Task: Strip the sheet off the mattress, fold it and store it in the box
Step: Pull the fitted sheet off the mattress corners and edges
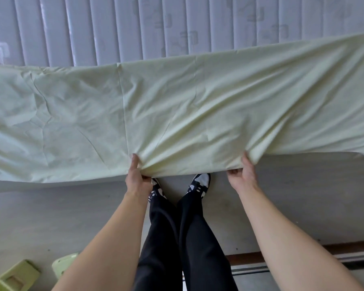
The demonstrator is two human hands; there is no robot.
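Sheet [177, 114] long axis left-right; hands [138, 175] gripping near edge.

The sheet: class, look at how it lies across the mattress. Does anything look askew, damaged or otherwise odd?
The pale yellow sheet lies in a creased, slanted band across the quilted mattress, its right end higher in the picture. Wrinkles fan out from where the left hand and right hand grip its near edge. No tear or stain shows.

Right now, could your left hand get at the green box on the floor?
Probably not yet: the left hand grips the sheet edge, like the right hand. The box lies low and behind to the left; you would have to let go and bend.
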